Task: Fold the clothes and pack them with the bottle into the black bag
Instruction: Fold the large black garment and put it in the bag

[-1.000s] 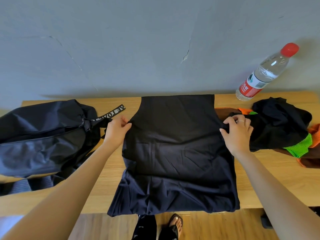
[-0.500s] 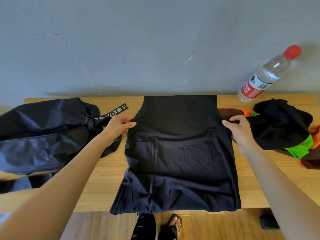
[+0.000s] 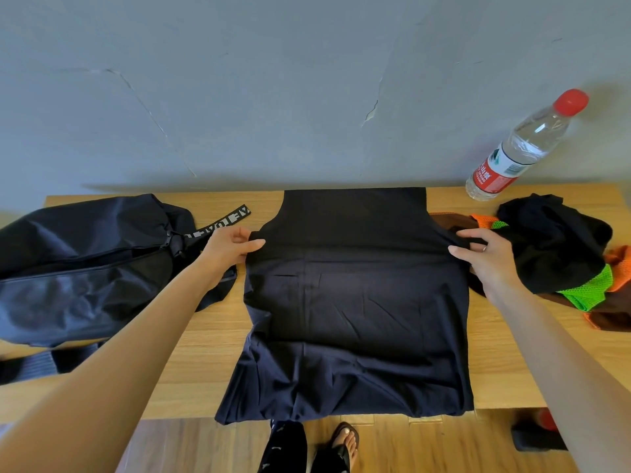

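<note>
While both hands work at the garment's two side edges, the scene reads from near to far:

Floor: a foot in a black flip-flop sandal (image 3: 345, 443) on wooden boards below the table's near edge.
Table: light wooden table (image 3: 205, 349), set against a grey wall (image 3: 273, 97).
Garment: dark navy fabric garment (image 3: 355, 302), spread flat in the table's middle, its near hem hanging over the front edge.
Left hand: left hand (image 3: 227, 250) pinches the garment's left edge between thumb and fingers.
Right hand: right hand (image 3: 486, 257) grips the garment's right edge with curled fingers; a ring shows on one.
Bag: black soft fabric bag (image 3: 85, 268), lying at the table's left end, its lettered strap (image 3: 225, 221) reaching toward the left hand.
Clothes pile: crumpled heap of black, neon green, orange and brown clothes (image 3: 563, 254), at the right end, just behind the right hand.
Bottle: clear plastic water bottle with red cap and red label (image 3: 522, 148), standing at the far right corner by the wall.
</note>
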